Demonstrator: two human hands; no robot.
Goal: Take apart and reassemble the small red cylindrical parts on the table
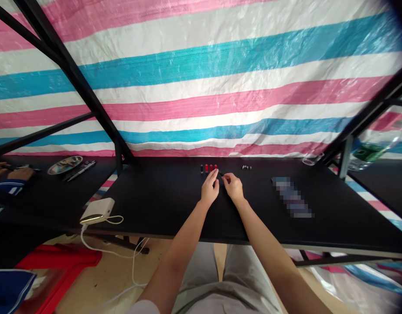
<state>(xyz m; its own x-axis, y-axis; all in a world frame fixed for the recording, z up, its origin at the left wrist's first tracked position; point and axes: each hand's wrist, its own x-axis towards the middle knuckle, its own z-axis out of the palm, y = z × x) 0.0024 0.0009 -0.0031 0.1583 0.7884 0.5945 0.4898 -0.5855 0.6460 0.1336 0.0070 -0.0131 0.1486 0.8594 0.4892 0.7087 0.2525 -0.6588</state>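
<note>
— Fingers first: how do yours stand?

— Your left hand (209, 190) reaches forward with its fingers nearly together, their tips just beside the end of a row of small red cylinders (206, 168). Whether they also grip anything, you cannot tell from this view. Your right hand (234, 186) has thumb and forefinger closed, pinching what looks like a thin dark piece (221, 174).

— Where exactly is that piece?

— Between your two hands, over the black table (155, 187), its far end close to your left fingertips. One black cylinder (201, 169) stands at the left end of the red row, and some small silvery pieces (246, 167) sit apart, to the right.

— So which step are you on?

— Judging by the pose, close handling of that one piece, with both hands brought near each other.

— And what does your next move call for?

— A light, steady right pinch, probably, and left fingertips kept from nudging the nearest red cylinder.
</note>
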